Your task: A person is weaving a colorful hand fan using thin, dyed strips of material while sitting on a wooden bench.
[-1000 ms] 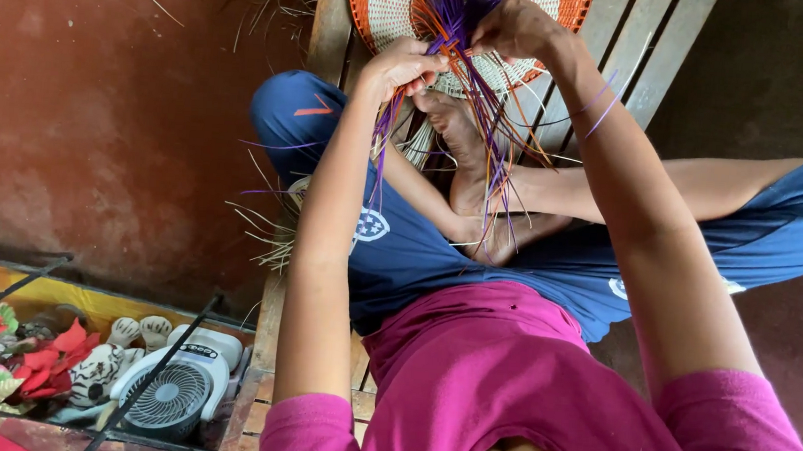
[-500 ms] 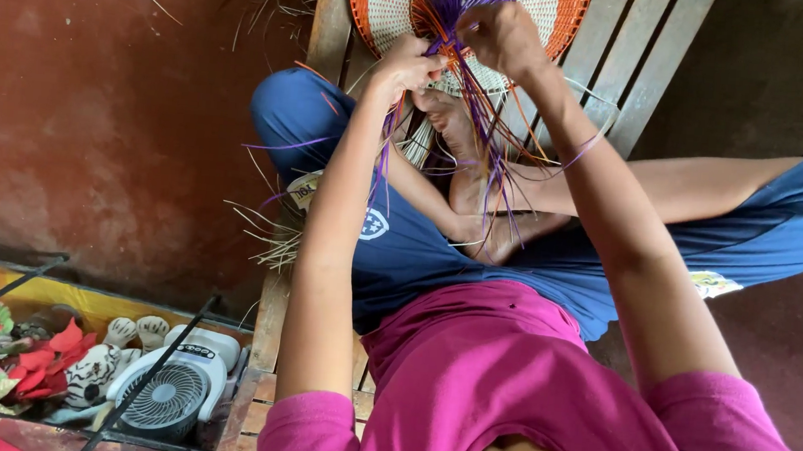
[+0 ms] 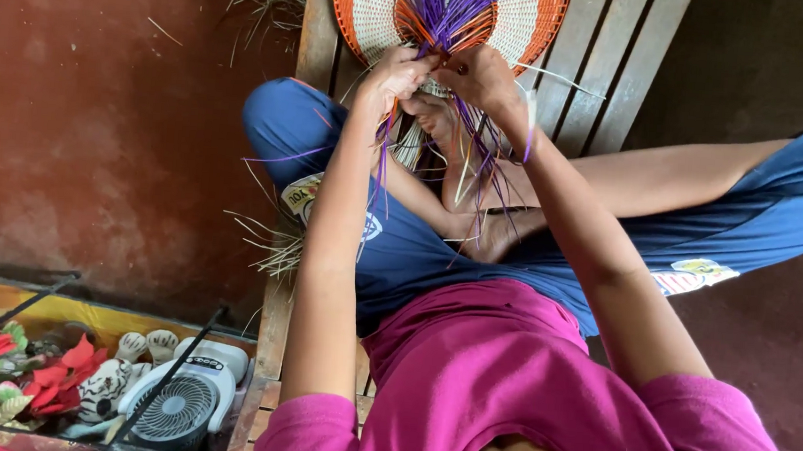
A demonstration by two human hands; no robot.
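We see the left hand point(image 3: 395, 72) and right hand point(image 3: 476, 78), each grip pinched on purple strands point(image 3: 446, 14) just near of the woven mat point(image 3: 370, 7).

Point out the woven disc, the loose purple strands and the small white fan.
woven disc point(image 3: 370, 7), head view, pale woven area left of centre
loose purple strands point(image 3: 492, 180), head view, hanging ends below the hands
small white fan point(image 3: 177, 408), head view, round front grille

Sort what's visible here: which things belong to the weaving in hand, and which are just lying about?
In use:
left hand and right hand, both pinching the purple strands
round woven piece with orange rim
wooden bench under it

Lying about:
small white fan
red and green fabric flowers
loose straw
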